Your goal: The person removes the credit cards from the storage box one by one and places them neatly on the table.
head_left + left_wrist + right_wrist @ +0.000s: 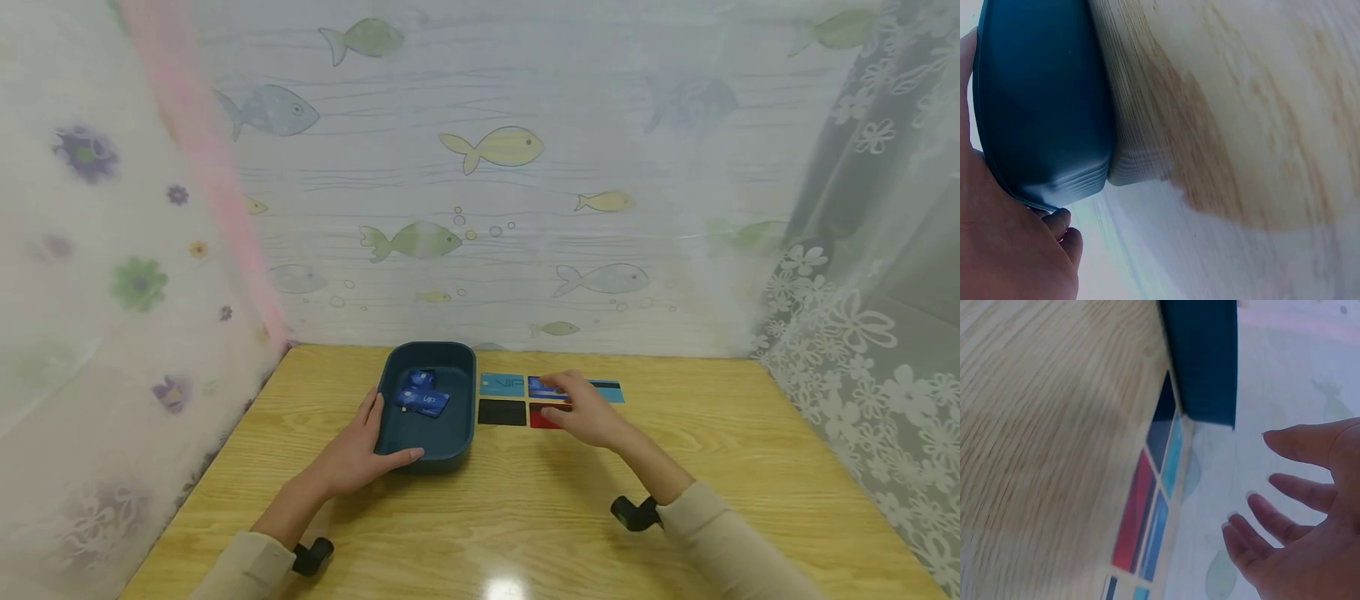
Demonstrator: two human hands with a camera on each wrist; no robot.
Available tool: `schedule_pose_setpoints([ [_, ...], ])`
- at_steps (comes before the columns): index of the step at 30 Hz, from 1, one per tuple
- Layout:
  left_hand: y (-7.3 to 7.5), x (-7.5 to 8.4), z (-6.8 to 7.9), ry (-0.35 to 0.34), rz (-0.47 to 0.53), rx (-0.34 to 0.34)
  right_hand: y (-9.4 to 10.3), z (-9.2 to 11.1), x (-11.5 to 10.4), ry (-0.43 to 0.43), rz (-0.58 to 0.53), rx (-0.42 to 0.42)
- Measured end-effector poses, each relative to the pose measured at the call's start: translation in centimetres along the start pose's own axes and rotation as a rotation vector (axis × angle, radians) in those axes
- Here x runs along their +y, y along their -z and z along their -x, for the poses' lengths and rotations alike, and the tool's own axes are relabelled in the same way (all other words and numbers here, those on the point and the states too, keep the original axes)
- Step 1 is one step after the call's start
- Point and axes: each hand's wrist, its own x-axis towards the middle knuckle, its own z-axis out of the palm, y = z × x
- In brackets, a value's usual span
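My left hand (352, 450) grips a dark blue plastic box (442, 440), its fingers along the left wall and its thumb over the near rim. Two blue cards (426, 401) overlap inside the box, the upper one printed "VIP". My right hand (588, 410) hovers over cards laid in two rows, fingers spread and loosely bent, holding nothing. Under it lie a red card (1130, 519) and a blue card (1154, 537), both partly covered in the head view. Nearer the box are a light blue VIP card (502, 384) and a black card (502, 412).
A light blue card with a dark stripe (609, 391) lies at the right end of the rows. The wooden table (480, 533) backs onto a fish-print curtain (480, 192), with flower-print curtains at both sides. Black wrist mounts (636, 512) stick out inward from the sleeves.
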Motion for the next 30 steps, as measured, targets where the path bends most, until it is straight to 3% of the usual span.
schedule_pose_setpoints([
  [9,-0.3,-0.3,-0.3,-0.005,-0.008,0.008,-1.6,-1.4,-2.1,0.059,-0.077,-0.022],
  [19,-0.2,-0.4,-0.4,-0.015,-0.001,0.008,-4.1,-3.7,-4.5,0.144,-0.059,-0.038],
  [30,-0.1,-0.8,-1.2,-0.017,-0.006,0.008,-6.2,-6.4,-6.5,0.154,-0.106,-0.039],
])
